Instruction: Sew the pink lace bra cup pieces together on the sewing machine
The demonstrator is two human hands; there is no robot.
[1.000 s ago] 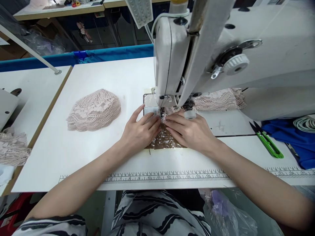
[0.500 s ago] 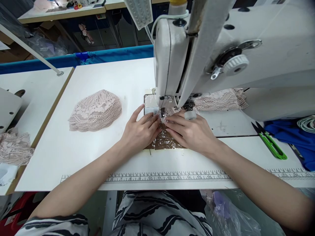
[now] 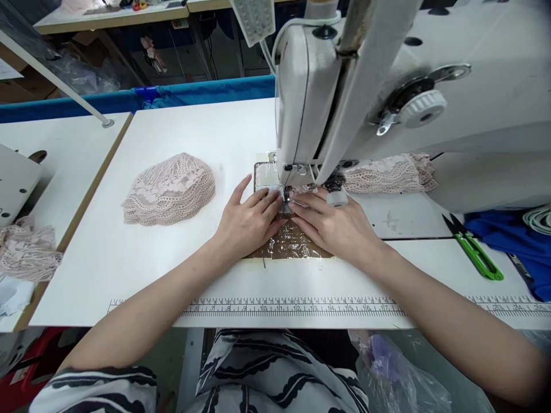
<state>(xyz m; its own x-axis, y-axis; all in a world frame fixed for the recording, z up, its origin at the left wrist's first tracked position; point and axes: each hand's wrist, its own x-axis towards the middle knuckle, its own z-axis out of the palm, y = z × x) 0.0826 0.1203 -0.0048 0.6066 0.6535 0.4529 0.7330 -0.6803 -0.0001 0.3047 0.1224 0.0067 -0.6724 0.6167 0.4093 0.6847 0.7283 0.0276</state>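
Observation:
My left hand (image 3: pixel 247 221) lies flat on the white table (image 3: pixel 181 269), fingers stretched toward the presser foot (image 3: pixel 286 198) of the white sewing machine (image 3: pixel 387 92). My right hand (image 3: pixel 336 223) lies opposite it, fingers also stretched out. Both sets of fingertips press a small pale pink lace piece (image 3: pixel 301 192) down at the needle. Most of that piece is hidden under the fingers and the machine head. A shiny taped patch (image 3: pixel 293 244) covers the table under my hands.
A stack of pink lace pieces (image 3: pixel 170 189) sits left of my hands. More lace (image 3: pixel 387 175) lies behind the machine, and some (image 3: pixel 26 252) at the far left. Green thread snips (image 3: pixel 473 249) and blue cloth (image 3: pixel 512 244) lie at right. A ruler strip (image 3: pixel 301 308) runs along the near edge.
Both hands have slid slightly forward toward the needle with the lace. The view has shifted a little.

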